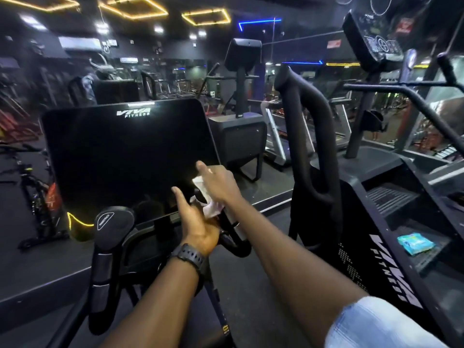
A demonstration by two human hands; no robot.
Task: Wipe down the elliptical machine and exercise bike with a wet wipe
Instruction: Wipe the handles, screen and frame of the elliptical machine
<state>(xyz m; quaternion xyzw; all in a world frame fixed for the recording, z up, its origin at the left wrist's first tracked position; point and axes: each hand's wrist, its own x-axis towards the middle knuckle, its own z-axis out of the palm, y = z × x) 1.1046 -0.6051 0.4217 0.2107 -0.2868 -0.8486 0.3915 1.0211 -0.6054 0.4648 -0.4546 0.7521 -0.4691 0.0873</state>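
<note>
At lower centre the left hand (pixel 198 222) and right hand (pixel 218 182) both pinch the wet wipe (pixel 208 199) beside the console screen (pixel 125 156), seemingly refolding it, so wiping looks midway; wipe pack (pixel 415 243) rests lower right.

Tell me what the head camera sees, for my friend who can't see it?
Two hands hold a white wet wipe at the lower right corner of a dark exercise-machine screen. A blue wipe packet lies on the machine to the right.

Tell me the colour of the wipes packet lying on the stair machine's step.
Teal-blue soft plastic wipes packet, with lighter markings; seen in the head view.
</note>
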